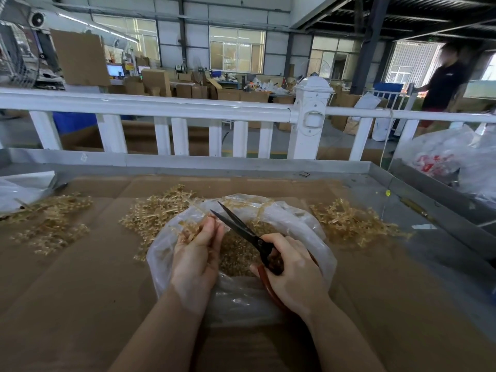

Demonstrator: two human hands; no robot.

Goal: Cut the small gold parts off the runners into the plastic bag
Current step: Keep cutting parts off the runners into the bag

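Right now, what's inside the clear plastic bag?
The plastic bag holds a heap of loose gold parts, below the open scissors and the runner in the left hand. The hands and bag folds hide the rest.

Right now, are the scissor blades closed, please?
No, the scissors in the right hand are open above the bag.

No readable text, number or brand anywhere. Red print on a crumpled white plastic sack (440, 159) at far right, too creased and blurred to make out. Small marking on the chest of a distant person's dark shirt (447, 74), illegible. Red and yellow wall signs (130, 67) and lit monitor screens (116, 70) in the background, too small to read.
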